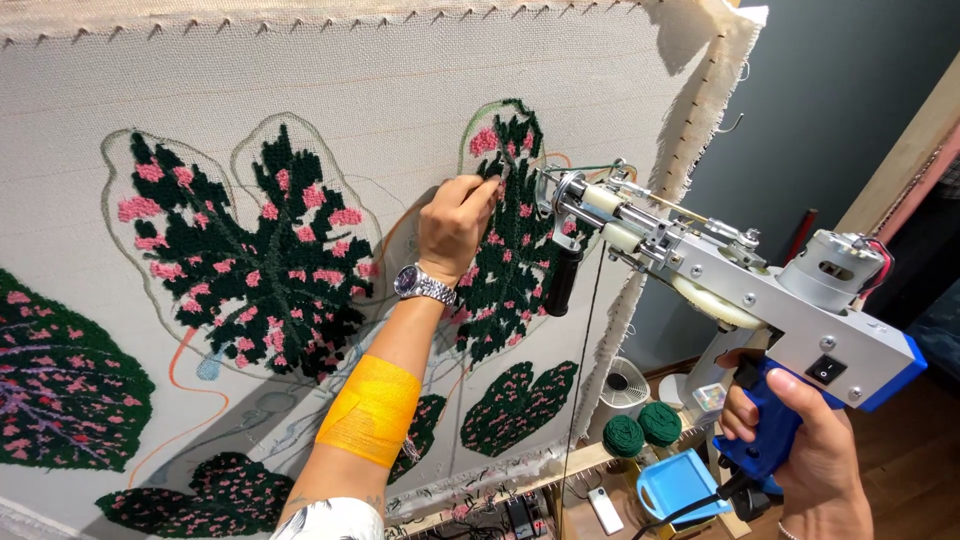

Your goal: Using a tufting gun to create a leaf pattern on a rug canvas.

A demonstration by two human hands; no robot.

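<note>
A large sheet of pale backing cloth (380, 90) is stretched taut over a frame, hooked on a row of pins along its top and right edges, and fills most of the view. Tufted leaf shapes in dark green and pink cover it; one such leaf (505, 250) sits near the right edge, and outlines of others are only drawn. The cloth looks soft but drum-tight, so it would give a little under a push and could tear at the pins if dragged.

The tufting gun (740, 290), silver-bodied with a blue handle, a motor at its rear and a black front handle, hangs just off the cloth's right side, its needle end pointing at that leaf and close to it. It looks fairly heavy and rigid, front-weighted; the blue handle and the black front handle are the places to take it, well clear of the moving needle parts.

The right hand (800, 450) has its grip wrapped firmly round the blue handle. The left hand (455, 225), with a wristwatch (425, 285) and an orange wrap (370, 410) on the forearm, rests against the leaf, fingers pinched together on what seems a thin strand or small tool; I cannot tell which

Below, two green yarn balls (640, 430) sit on a wooden ledge (560, 465)
</note>
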